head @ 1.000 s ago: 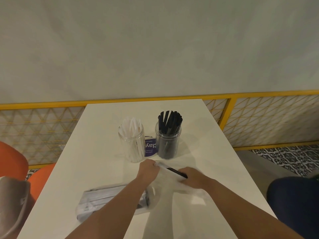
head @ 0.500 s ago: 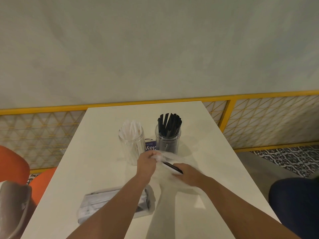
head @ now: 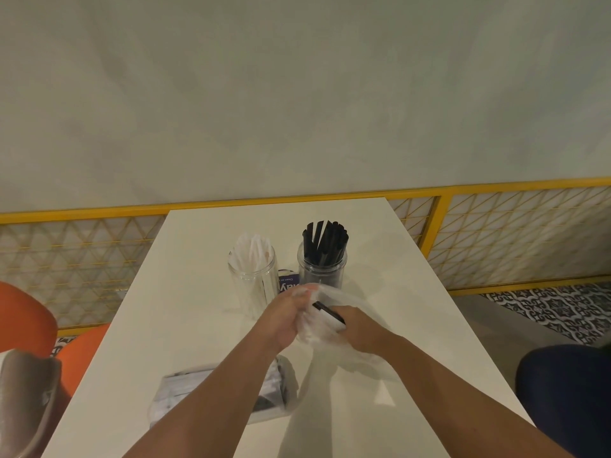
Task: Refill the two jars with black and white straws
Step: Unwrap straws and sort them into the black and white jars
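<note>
Steadiness counts: your left hand grips the clear bag over the counter, and your right hand holds a black straw. Pull it free cleanly, then stand it in the black-straw jar just beyond.

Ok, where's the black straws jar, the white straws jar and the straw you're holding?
black straws jar (head: 321, 274): head view, clear side wall.
white straws jar (head: 252, 282): head view, clear side wall.
black straw (head: 328, 314): head view, middle of its visible length.
</note>
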A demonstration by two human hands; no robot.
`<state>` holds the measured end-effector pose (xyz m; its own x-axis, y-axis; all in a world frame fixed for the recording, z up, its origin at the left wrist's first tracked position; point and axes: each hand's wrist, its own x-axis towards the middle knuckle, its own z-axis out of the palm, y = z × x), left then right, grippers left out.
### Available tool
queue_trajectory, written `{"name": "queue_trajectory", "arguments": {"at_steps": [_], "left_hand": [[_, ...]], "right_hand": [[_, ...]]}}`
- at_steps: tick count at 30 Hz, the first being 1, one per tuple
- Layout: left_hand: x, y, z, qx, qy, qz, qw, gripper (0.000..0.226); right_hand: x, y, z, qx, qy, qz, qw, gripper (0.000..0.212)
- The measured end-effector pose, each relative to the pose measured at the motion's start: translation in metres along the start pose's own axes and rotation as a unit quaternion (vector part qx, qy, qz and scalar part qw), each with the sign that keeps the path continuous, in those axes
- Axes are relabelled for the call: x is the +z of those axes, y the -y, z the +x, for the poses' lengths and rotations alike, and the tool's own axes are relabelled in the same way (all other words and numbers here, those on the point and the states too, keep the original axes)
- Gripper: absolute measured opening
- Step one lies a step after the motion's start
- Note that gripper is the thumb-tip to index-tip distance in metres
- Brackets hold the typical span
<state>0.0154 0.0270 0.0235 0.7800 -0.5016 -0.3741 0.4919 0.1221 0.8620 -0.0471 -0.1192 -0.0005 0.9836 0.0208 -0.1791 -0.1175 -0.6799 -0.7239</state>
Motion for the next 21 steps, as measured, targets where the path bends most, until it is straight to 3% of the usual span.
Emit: {"name": "queue_trajectory", "arguments": {"at_steps": [3,5,8,12,15,19,21], "left_hand": [[-0.007,0.008,0.002,0.016,-0.066,0.034,0.997,0.014],[-0.007,0.015,0.004,0.01,-0.111,0.111,0.988,0.02],[-0.003,0.023,0.002,0.014,-0.145,0.195,0.97,0.014],[0.0,0.043,0.002,0.039,-0.156,0.372,0.914,0.013],[0.003,0.054,-0.002,0.049,-0.176,0.469,0.864,0.025],[0.004,0.056,-0.004,0.014,-0.118,0.486,0.866,0.036],[0.003,0.054,-0.003,0.019,-0.106,0.519,0.848,0.035]], "right_hand": [[-0.007,0.001,-0.002,-0.009,-0.009,0.03,0.999,0.011],[-0.01,0.002,-0.003,-0.009,-0.023,0.052,0.998,0.022],[-0.016,0.006,-0.001,0.002,-0.042,0.13,0.991,0.022],[-0.027,0.024,0.005,-0.009,-0.094,0.203,0.975,0.02],[-0.035,0.041,0.009,-0.007,-0.16,0.245,0.956,0.017],[-0.047,0.058,0.011,-0.011,-0.218,0.298,0.929,0.021],[-0.053,0.064,0.011,-0.024,-0.218,0.305,0.927,0.022]]}}
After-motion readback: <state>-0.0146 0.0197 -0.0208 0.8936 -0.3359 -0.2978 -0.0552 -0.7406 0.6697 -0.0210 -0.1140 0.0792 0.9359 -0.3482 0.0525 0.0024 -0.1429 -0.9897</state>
